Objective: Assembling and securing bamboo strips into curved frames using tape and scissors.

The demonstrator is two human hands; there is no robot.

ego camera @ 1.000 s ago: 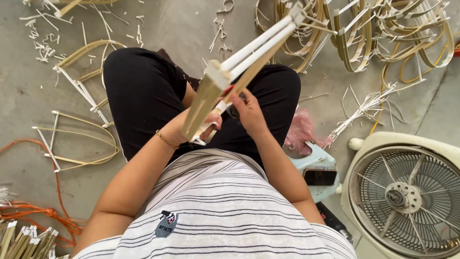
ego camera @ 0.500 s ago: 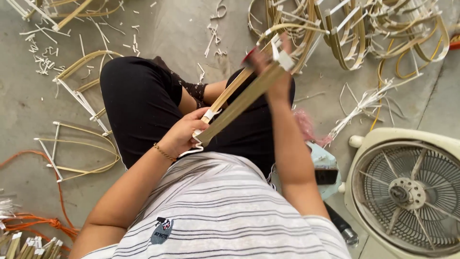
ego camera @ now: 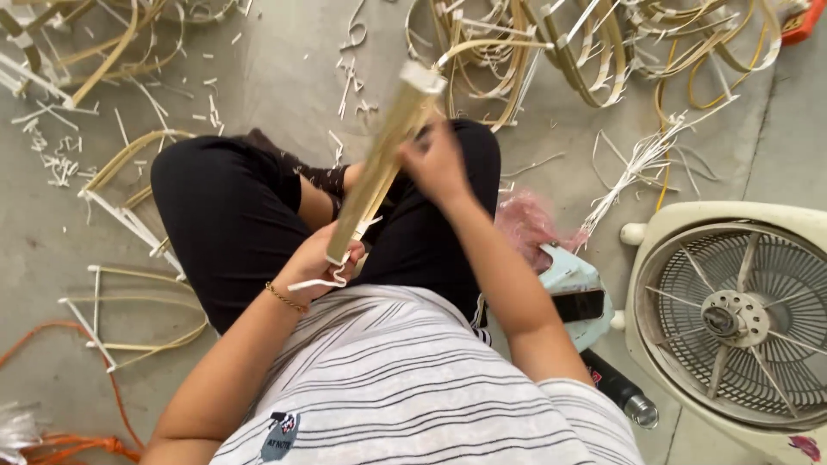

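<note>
- Head view: person sits cross-legged on grey concrete floor (ego camera: 284, 77), black trousers, striped shirt.
- Left hand (ego camera: 317, 263) over the lap, fingers curled around lower end of a bundle of bamboo strips (ego camera: 379, 159); white tie strip (ego camera: 320, 280) pokes out by the fingers.
- Bundle slants up and away from the lap, top end near the floor's far edge.
- Right hand (ego camera: 438, 159) against the bundle's middle, blurred; fingers look closed on it, cannot tell the exact pinch.
- Gold bracelet (ego camera: 284, 299) on left wrist.
- Fan (ego camera: 732, 319) lies at right edge; bent bamboo frames (ego camera: 594, 43) piled along far edge; orange cable (ego camera: 60, 443) at near-left corner.
</note>
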